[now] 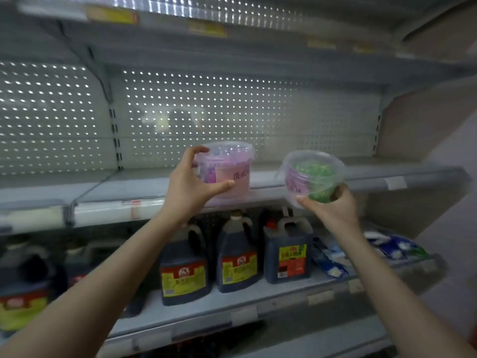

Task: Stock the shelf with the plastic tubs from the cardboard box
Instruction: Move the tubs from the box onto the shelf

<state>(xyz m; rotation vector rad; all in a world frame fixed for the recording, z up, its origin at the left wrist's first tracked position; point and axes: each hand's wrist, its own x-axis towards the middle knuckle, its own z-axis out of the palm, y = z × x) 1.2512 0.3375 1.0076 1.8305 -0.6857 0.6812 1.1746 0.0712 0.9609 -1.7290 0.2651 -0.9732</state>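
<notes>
— inspector: left hand [191, 187]?
— clerk: fingers curled round the pink tub [227, 174], upright at the front edge of the middle shelf [387, 177]; whether it rests there cannot be told.
— inspector: right hand [333, 206]?
— clerk: grips the green tub [313, 177] from below, tilted, before the same edge. hands apart.

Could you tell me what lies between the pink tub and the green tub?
Head view: only bare shelf lies between the pink tub and the green tub.
</notes>
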